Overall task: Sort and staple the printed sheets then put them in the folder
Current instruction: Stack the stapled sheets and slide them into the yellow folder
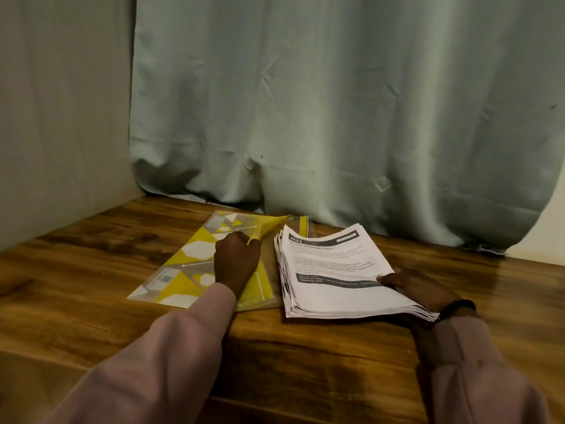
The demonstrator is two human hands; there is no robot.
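A yellow, white and grey plastic folder lies flat on the wooden table, left of centre. My left hand pinches the folder's yellow front flap near its top right corner and lifts it. A thick stack of printed sheets sits just right of the folder, its near right side raised off the table. My right hand grips the stack at its right edge, thumb on the top sheet and fingers underneath. No stapler is in view.
A pale blue-green curtain hangs along the table's back edge. A beige wall closes off the left side. Bare wood lies in front of the folder and to the right of the stack.
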